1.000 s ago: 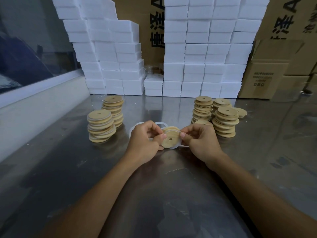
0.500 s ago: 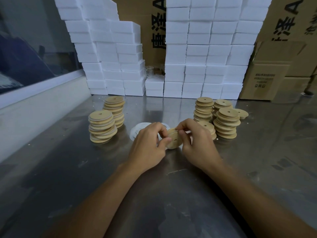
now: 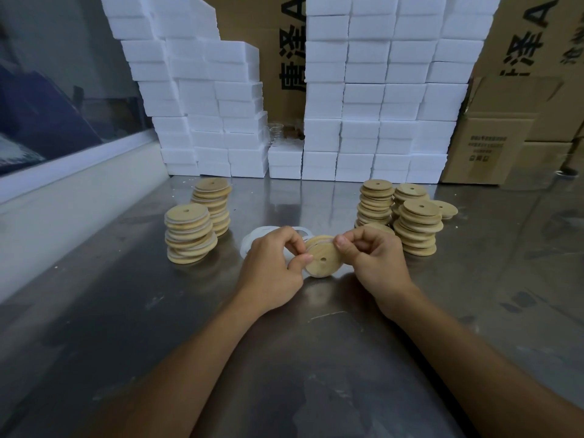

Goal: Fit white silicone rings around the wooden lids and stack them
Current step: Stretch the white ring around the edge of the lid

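Note:
A round wooden lid [image 3: 322,260] with a small centre hole is held just above the steel table, its face tilted toward me. My left hand [image 3: 271,263] pinches its left edge and my right hand [image 3: 374,259] pinches its upper right edge. A white silicone ring shows along the lid's lower rim. Loose white rings [image 3: 257,237] lie on the table behind my left hand. Two stacks of lids with white rings [image 3: 189,233] [image 3: 213,203] stand at the left. Stacks of plain wooden lids [image 3: 417,227] [image 3: 376,200] stand at the right.
The steel table [image 3: 284,343] runs toward me. White foam boxes [image 3: 373,99] are piled in a wall along the back, with brown cartons [image 3: 493,147] at the right. A pale ledge [image 3: 72,191] borders the table's left side.
The lid was turned edge-on between my hands half a second ago; now its face is tilted toward me again, held slightly lower and nearer. The stacks have not moved.

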A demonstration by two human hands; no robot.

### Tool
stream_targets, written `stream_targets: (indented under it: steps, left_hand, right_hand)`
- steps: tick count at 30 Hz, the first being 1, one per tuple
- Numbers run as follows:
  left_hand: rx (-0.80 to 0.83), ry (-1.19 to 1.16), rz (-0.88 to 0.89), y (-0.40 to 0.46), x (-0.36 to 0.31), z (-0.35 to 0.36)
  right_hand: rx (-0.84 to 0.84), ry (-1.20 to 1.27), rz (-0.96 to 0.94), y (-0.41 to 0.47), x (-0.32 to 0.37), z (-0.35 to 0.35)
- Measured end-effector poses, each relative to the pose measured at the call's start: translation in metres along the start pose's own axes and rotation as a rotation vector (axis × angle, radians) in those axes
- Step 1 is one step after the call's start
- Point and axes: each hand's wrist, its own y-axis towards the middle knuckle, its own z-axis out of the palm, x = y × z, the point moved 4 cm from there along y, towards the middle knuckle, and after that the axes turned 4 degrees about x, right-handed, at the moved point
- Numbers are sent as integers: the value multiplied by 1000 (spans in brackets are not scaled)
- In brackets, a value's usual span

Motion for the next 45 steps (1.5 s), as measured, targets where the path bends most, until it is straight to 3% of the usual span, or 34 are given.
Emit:
stream_targets:
  steps: [20, 28, 45]
  left_hand:
    - [9, -120, -54, 3, 17, 2]
    - [51, -42, 129, -4, -9, 2]
    - [19, -160, -105, 0, 6, 2]
  right_hand:
    - [98, -69, -64, 0, 0, 5]
    - [125, -484, -445, -10, 20, 12]
    - [81, -280, -147, -7, 8, 12]
